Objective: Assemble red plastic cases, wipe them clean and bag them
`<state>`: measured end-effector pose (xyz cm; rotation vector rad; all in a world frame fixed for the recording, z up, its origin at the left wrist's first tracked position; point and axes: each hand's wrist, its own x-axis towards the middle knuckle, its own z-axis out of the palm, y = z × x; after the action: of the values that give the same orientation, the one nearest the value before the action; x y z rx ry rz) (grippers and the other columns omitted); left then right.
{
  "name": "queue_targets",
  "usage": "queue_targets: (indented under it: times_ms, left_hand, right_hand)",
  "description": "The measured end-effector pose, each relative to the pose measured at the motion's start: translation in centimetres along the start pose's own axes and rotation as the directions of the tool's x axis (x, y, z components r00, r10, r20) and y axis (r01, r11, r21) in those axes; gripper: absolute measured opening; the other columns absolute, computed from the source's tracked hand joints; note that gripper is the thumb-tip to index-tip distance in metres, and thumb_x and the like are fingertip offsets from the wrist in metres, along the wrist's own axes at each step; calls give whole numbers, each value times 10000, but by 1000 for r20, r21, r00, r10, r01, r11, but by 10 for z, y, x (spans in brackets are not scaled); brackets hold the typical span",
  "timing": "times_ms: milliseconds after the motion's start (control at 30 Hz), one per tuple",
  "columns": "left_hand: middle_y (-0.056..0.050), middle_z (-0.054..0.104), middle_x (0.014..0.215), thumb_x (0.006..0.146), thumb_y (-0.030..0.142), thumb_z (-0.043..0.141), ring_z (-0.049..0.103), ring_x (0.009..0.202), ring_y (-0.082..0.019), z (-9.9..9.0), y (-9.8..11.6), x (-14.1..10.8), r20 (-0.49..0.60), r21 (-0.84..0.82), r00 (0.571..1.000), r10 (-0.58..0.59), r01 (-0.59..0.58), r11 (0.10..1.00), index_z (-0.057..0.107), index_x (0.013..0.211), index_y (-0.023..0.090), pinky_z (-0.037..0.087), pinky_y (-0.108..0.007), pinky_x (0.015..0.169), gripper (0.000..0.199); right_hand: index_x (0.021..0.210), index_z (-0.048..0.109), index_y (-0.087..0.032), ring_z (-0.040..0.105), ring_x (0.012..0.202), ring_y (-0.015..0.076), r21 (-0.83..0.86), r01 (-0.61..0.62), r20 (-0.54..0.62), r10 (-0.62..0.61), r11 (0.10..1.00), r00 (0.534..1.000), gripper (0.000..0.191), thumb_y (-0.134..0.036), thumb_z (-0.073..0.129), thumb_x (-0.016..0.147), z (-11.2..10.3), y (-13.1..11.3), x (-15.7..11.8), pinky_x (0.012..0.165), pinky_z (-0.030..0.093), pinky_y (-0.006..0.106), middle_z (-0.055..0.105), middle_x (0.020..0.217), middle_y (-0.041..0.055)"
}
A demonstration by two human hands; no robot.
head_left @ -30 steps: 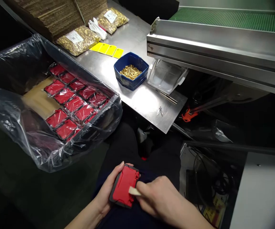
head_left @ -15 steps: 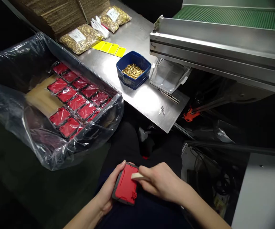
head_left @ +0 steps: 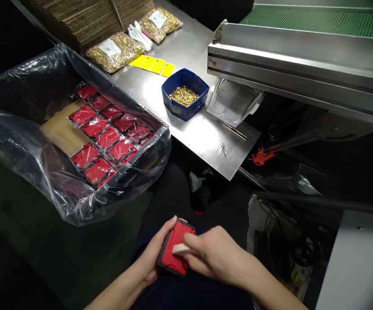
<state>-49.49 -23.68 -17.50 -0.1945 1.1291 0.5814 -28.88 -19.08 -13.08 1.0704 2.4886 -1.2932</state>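
A red plastic cover with a black rim (head_left: 177,236) lies tilted in my left hand (head_left: 156,254), whose fingers wrap around its left side. My right hand (head_left: 215,254) is closed on a small pale, flat-ended stick (head_left: 180,249). The stick's tip is over the cover's red face and seems to touch it. Part of the cover's right side is hidden behind my right fingers, and these are slightly blurred.
A plastic-lined bin (head_left: 115,204) at left holds several similar red covers (head_left: 107,137). On the metal table (head_left: 193,144) stand a blue tub (head_left: 184,112) of small brass pieces, bags of brass parts (head_left: 113,54) and yellow cards (head_left: 152,64). A conveyor (head_left: 290,56) juts in at right.
My right hand has moved the stick lower and leftward across the red cover. The cover has shifted slightly right in view, and the whole scene has also drifted a little right.
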Motion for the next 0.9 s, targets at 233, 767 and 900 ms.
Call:
queue_targets:
  times_ms: [233, 767, 900]
  left_hand:
    - [-120, 788, 948, 917, 574, 683, 727, 809, -229, -1, -3, 0, 8, -11, 1000, -2, 2, 1000, 749, 1082, 137, 581, -300, 753, 472]
    - [-85, 771, 844, 916, 568, 688, 706, 718, -201, -2, -1, -1, -23, -1, 1000, 5, -5, 1000, 745, 1031, 140, 572, -276, 701, 447]
    - [-98, 782, 868, 921, 565, 682, 730, 778, -233, -1, 1, -3, -12, 10, 1000, -9, 9, 1000, 744, 1056, 138, 586, -303, 738, 453]
  right_hand:
    - [945, 525, -270, 628, 570, 121, 10, 8, 2, -8, 1000, 1000, 85, -336, 548, 993, 3, 0, -2, 538, 206, 264, 700, 725, -56]
    - [957, 529, -267, 645, 573, 127, 16, -51, -1, 51, 999, 999, 96, -344, 531, 1014, 0, -3, -5, 542, 217, 263, 707, 717, -52]
    - [981, 558, -273, 678, 616, 144, -18, -33, 11, 33, 999, 999, 127, -393, 533, 1015, -1, -6, -1, 542, 204, 271, 739, 780, -33]
